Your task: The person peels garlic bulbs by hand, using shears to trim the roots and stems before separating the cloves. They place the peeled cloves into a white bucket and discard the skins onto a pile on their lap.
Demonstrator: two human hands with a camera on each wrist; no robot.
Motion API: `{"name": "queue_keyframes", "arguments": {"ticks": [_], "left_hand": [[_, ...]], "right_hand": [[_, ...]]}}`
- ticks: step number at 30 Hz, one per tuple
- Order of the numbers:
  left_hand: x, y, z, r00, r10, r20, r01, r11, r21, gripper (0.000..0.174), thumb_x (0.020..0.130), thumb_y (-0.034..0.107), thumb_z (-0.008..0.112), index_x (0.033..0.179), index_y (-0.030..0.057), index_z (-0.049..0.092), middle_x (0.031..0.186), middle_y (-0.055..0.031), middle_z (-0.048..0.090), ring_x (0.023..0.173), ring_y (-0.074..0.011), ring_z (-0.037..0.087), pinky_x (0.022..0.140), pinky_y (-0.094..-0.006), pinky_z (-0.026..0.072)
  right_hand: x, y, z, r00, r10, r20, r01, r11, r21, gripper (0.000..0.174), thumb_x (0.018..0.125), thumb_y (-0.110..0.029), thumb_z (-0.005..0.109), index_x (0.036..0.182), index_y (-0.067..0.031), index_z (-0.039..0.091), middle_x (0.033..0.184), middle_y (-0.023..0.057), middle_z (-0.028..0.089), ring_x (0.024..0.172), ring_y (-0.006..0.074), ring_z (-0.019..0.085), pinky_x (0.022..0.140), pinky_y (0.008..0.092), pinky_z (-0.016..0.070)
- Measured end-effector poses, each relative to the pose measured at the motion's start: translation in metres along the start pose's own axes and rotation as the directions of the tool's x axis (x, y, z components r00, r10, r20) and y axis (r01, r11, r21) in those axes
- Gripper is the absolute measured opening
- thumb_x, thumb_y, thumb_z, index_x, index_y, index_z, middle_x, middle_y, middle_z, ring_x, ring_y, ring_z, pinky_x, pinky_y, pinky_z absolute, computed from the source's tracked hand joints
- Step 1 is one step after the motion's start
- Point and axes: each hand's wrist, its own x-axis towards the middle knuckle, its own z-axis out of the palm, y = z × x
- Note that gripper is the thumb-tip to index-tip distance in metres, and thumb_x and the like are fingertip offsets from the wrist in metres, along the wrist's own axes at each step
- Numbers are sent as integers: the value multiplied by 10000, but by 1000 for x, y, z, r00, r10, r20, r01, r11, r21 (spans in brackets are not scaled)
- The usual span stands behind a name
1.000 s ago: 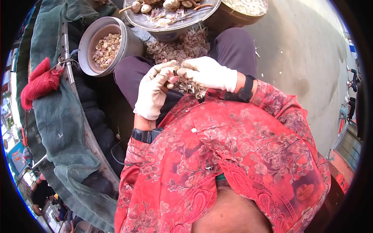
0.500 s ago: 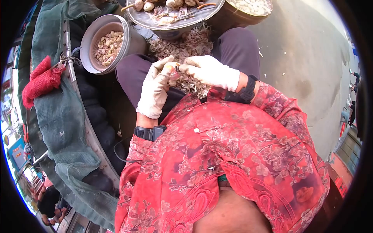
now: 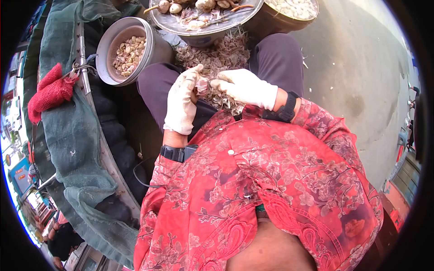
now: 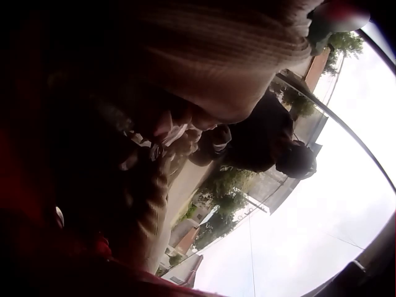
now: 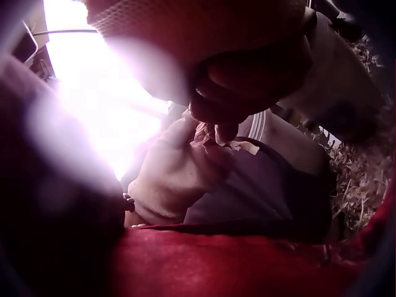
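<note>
In the head view a pinkish garlic bulb (image 3: 202,86) sits between two white-gloved hands above the lap. The left hand (image 3: 181,101) grips it, thumb and fingers around its left side. The right hand (image 3: 247,87) has its fingertips at the bulb's right side, with curled fingers. In the right wrist view both hands meet at the garlic (image 5: 202,133), the left hand (image 5: 176,176) below and the right hand (image 5: 229,68) above. The left wrist view is dark; pale garlic skin (image 4: 173,133) shows between the hands.
Behind the knees stands a metal tray (image 3: 212,28) with garlic bulbs and skins. A white bucket (image 3: 154,49) of cloves is at the left, a bowl (image 3: 312,17) of pale cloves at the back right. Skins (image 3: 217,56) pile between the legs. Green netting (image 3: 72,144) runs along the left.
The right fingers have moved a little away from the left thumb, and more of the pink bulb shows. The whole head view has shifted slightly.
</note>
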Motion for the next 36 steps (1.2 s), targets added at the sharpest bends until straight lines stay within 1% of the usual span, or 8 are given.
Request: {"name": "queue_keyframes", "arguments": {"ticks": [5, 9, 14, 17, 23, 27, 32, 36], "left_hand": [[0, 1, -2, 1000, -24, 8, 24, 1000, -5, 356, 997, 186, 492, 1295, -1, 549, 871, 6, 621, 692, -43, 501, 640, -178, 412], [-7, 7, 2, 998, -60, -4, 60, 997, 47, 364, 999, 160, 496, 1335, 25, 529, 942, -3, 634, 786, -52, 554, 712, -186, 448], [-11, -4, -4, 998, 67, -6, -60, 917, 394, 385, 1006, 123, 496, 1381, 38, 484, 1043, -8, 598, 896, -89, 567, 849, -238, 481], [-12, -8, -6, 936, 312, 164, -341, 684, 645, 509, 880, -85, 510, 1362, 78, 501, 1038, -65, 592, 961, -140, 582, 834, -249, 475], [-9, -14, -8, 871, 389, 300, -472, 493, 731, 569, 830, -115, 511, 1362, 89, 501, 1090, -100, 588, 1005, -207, 581, 907, -284, 463], [-12, -19, -10, 898, 361, 251, -431, 612, 663, 533, 863, -96, 520, 1367, 80, 498, 1156, -109, 600, 1031, -203, 586, 922, -289, 462], [-21, 6, 6, 997, 47, 62, -59, 977, 203, 385, 1007, 150, 520, 1360, 0, 498, 1170, -86, 630, 963, -100, 589, 882, -245, 479], [-19, 12, 6, 1000, -20, 24, 18, 995, 100, 400, 1004, 178, 528, 1351, -18, 498, 1080, -101, 650, 832, -83, 561, 759, -214, 462]], "right_hand": [[-10, 2, 4, 989, 143, 41, -148, 921, 360, 332, 971, -342, 534, 980, -24, 629, 778, 63, 633, 676, 134, 596, 618, 304, 491], [-11, -24, -11, 975, 219, 22, -219, 976, 4, 312, 976, -312, 516, 1032, -22, 618, 808, 68, 628, 731, 117, 580, 649, 289, 472], [-7, -18, -3, 986, 164, 19, -165, 979, 116, 367, 970, -360, 530, 1010, -4, 610, 753, 79, 613, 663, 135, 572, 619, 301, 477], [-6, -27, -2, 982, 188, 23, -189, 977, 97, 404, 969, -390, 524, 1004, 4, 608, 757, 84, 614, 668, 141, 571, 624, 309, 475], [-6, -20, 0, 970, 233, 65, -235, 971, 33, 365, 966, -363, 535, 1045, -14, 607, 781, 54, 612, 693, 114, 564, 628, 281, 466], [-5, -5, 5, 989, 138, 58, -142, 987, 73, 320, 960, -317, 553, 1021, -7, 605, 767, 46, 588, 684, 104, 547, 620, 277, 463], [-8, -3, 5, 986, 165, 35, -166, 986, 19, 273, 959, -265, 563, 999, 1, 607, 778, 46, 582, 701, 96, 533, 630, 280, 462], [-11, -7, 6, 967, 241, 83, -250, 960, 123, 300, 962, -284, 554, 990, 11, 600, 794, 56, 600, 716, 109, 542, 649, 293, 463]]}}
